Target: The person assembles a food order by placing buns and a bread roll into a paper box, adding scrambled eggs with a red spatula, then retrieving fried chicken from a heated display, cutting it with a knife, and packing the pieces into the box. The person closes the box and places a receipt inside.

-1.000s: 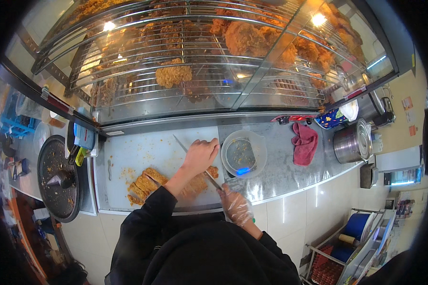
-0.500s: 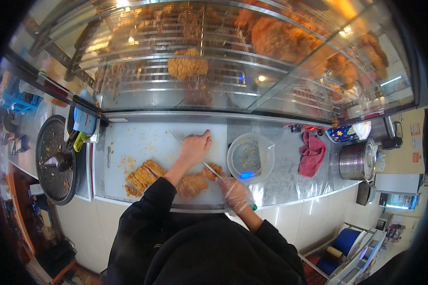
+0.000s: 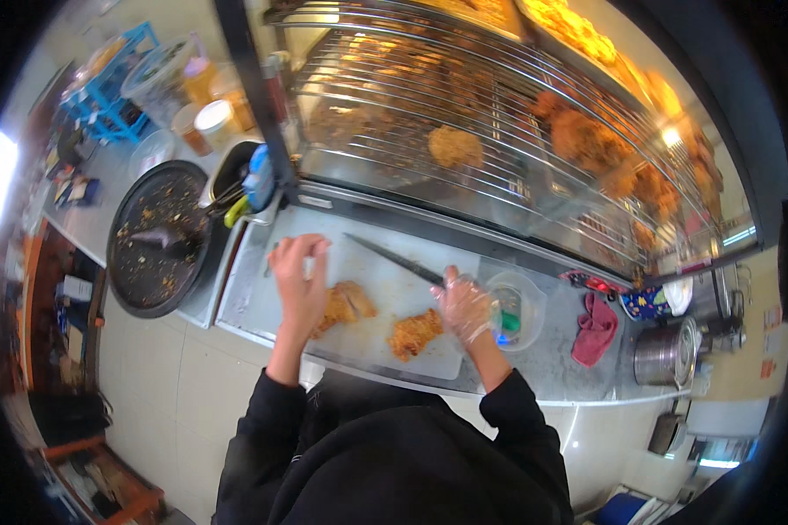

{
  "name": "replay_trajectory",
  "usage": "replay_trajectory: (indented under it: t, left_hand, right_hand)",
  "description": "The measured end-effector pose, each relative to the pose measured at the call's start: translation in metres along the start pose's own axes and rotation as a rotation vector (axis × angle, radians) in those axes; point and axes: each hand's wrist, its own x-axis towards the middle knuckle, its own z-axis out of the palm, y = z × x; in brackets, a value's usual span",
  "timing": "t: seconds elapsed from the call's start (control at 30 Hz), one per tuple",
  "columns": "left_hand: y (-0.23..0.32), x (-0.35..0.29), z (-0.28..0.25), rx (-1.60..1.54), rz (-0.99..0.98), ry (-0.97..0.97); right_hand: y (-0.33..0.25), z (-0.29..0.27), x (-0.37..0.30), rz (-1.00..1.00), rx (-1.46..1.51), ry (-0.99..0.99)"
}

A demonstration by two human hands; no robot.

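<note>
My right hand (image 3: 466, 306), in a clear plastic glove, is closed round a knife (image 3: 394, 258). The blade points to the far left over the white cutting board (image 3: 372, 341), and the green handle end shows over the round tub. My bare left hand (image 3: 299, 271) is raised above the board's left side, fingers bent but apart, holding nothing. Beside and partly behind it lies fried breaded meat (image 3: 346, 302) with cuts across it. A separate breaded piece (image 3: 414, 334) sits nearer the board's front, left of my right hand.
A clear round tub (image 3: 527, 297) stands right of the board, then a red cloth (image 3: 595, 328) and a metal pot (image 3: 665, 354). Behind is a glass cabinet with wire racks (image 3: 385, 105) of fried food. To the left are a dark round pan (image 3: 162, 245) and a utensil holder (image 3: 232, 175).
My left hand has come off the knife area and moved left. The knife has lifted away from the meat and swung toward the far side. The view has turned left.
</note>
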Motion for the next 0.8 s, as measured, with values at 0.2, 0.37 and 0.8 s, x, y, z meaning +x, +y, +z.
replay_trajectory:
  t: [0.2,0.37,0.8]
  left_hand:
    - [-0.087,-0.086,-0.128,0.079,-0.424,0.233]
    - [-0.113,-0.146,-0.179,0.091,-0.697,0.363]
    - [-0.118,-0.132,-0.201,0.334,-0.630,0.227]
  right_hand:
    - [0.003,0.057,0.040,-0.120,-0.051,0.167]
    - [-0.125,0.049,-0.001,-0.129,0.339,0.025]
    - [-0.190,0.085,-0.005,-0.289,0.110,0.247]
